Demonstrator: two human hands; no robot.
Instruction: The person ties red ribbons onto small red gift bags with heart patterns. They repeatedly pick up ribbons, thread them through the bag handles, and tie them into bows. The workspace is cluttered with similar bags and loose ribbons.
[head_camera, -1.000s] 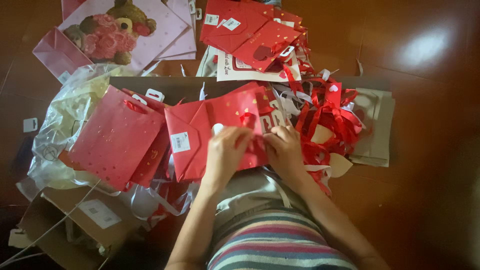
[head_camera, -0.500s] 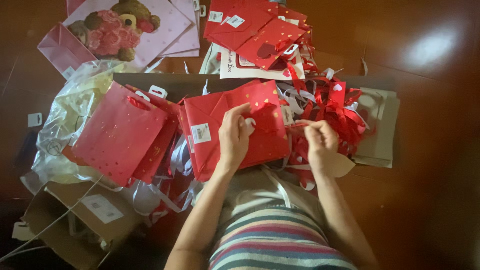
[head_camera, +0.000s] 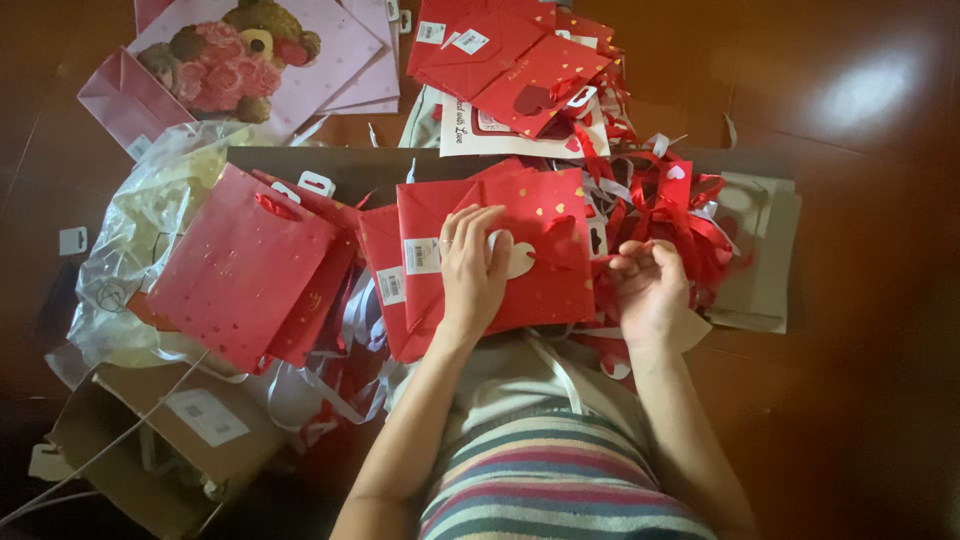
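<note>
My left hand (head_camera: 470, 270) lies flat on a red gift bag (head_camera: 545, 250) with small gold hearts, its fingertips at a white heart-shaped tag (head_camera: 518, 258). My right hand (head_camera: 650, 285) sits just right of that bag, fingers curled and pinching a red ribbon (head_camera: 668, 205) from a tangled pile of red and white ribbons. More flat red bags (head_camera: 245, 265) lie stacked to the left of my left hand. All of this rests on a brown cardboard sheet (head_camera: 760, 250).
A pink bag with a teddy-bear picture (head_camera: 240, 50) and a stack of red bags (head_camera: 505, 50) lie at the far side. A clear plastic wrap (head_camera: 130, 230) lies at the left, an open cardboard box (head_camera: 160, 440) at the near left. Dark wooden floor (head_camera: 860, 400) surrounds everything.
The red bag under my left hand has shifted right and been pressed flat. My right hand has left the bag and moved right to the ribbon pile.
</note>
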